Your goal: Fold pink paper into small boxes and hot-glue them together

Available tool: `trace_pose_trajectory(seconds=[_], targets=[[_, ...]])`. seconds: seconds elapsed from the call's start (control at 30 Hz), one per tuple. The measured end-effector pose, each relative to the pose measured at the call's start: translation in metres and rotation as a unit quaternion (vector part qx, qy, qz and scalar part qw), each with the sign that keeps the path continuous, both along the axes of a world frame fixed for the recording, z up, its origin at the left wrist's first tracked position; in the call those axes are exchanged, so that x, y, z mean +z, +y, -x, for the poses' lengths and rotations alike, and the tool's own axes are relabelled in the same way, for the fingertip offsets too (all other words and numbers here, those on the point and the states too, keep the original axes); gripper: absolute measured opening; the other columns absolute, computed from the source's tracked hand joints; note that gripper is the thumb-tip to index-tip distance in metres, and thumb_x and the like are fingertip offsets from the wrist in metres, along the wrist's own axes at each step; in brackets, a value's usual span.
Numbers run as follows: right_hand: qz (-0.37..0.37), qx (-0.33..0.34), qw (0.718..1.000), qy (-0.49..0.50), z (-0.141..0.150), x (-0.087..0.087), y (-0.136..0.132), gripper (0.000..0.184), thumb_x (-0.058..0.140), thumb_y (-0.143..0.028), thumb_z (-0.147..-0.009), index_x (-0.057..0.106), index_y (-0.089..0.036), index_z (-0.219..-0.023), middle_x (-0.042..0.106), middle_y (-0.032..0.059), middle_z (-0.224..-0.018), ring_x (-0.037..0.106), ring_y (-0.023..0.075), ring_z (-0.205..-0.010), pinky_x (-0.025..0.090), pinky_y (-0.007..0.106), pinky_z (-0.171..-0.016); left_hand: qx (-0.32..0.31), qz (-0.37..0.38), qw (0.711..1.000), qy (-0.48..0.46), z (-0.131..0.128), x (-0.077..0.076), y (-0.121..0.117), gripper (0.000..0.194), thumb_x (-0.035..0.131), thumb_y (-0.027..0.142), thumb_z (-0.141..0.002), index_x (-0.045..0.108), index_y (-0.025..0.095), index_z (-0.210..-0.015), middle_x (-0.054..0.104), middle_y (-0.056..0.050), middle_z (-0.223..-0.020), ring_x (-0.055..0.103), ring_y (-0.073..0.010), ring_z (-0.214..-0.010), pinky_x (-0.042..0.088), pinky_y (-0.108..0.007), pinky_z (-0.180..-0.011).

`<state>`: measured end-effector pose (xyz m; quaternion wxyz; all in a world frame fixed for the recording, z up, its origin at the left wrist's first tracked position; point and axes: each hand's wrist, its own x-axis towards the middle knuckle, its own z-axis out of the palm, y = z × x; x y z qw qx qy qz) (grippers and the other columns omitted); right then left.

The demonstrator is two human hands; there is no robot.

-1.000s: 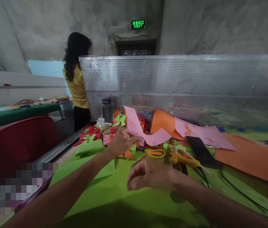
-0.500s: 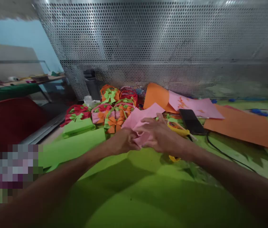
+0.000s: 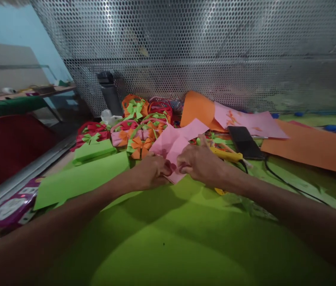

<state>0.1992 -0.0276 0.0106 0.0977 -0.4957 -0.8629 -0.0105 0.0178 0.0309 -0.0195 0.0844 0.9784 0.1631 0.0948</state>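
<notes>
A folded sheet of pink paper (image 3: 177, 145) lies on the green work surface (image 3: 168, 238) between my hands, its creased flaps rising away from me. My left hand (image 3: 152, 170) grips its near left edge with curled fingers. On the near right edge, my right hand (image 3: 196, 163) is closed with the thumb and bent fingers pressed on the paper. Just behind the paper stand several small paper baskets (image 3: 140, 147) with orange and green bows. Right of my right hand lies a yellow-handled tool with a black cord (image 3: 226, 154), partly hidden.
Green paper pieces (image 3: 84, 178) and a purple object (image 3: 13, 204) lie at the left. A dark bottle (image 3: 110, 93) stands by the perforated metal panel (image 3: 168, 43). To the right are a phone (image 3: 245, 142), orange sheets (image 3: 310, 147) and a pink sheet (image 3: 251, 121).
My right hand's fingers have gone from spread over the pink paper to curled on its near edge. The paper now lies flatter and more opened out. The view has tilted slightly down.
</notes>
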Motion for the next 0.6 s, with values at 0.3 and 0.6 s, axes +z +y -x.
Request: trace_pose_trajectory(seconds=[0.3,0.6], targets=[[0.001,0.003,1.0,-0.025,0.002,-0.003,-0.001,0.013,0.051,-0.011,-0.07,0.058,-0.017,-0.061,0.058,0.0002,-0.064,0.053,0.0184,-0.073,0.015,0.054,-0.09,0.009,-0.046,0.998,0.045,-0.011,0.0,-0.004,0.019,0.055,0.027,-0.077,0.061,0.017,-0.062,0.062,0.0,-0.062,0.051,-0.0128,-0.058,0.029,-0.033,-0.075],[-0.026,0.017,0.998,-0.052,0.004,-0.006,-0.005,0.018,0.047,-0.006,-0.067,0.055,-0.016,-0.055,0.055,-0.0003,-0.054,0.052,0.0164,-0.063,0.018,0.051,-0.091,-0.015,0.004,0.999,0.051,-0.015,0.003,-0.008,0.014,0.05,0.014,-0.072,0.053,0.015,-0.059,0.056,0.001,-0.056,0.044,-0.0093,-0.05,0.028,-0.024,-0.052]])
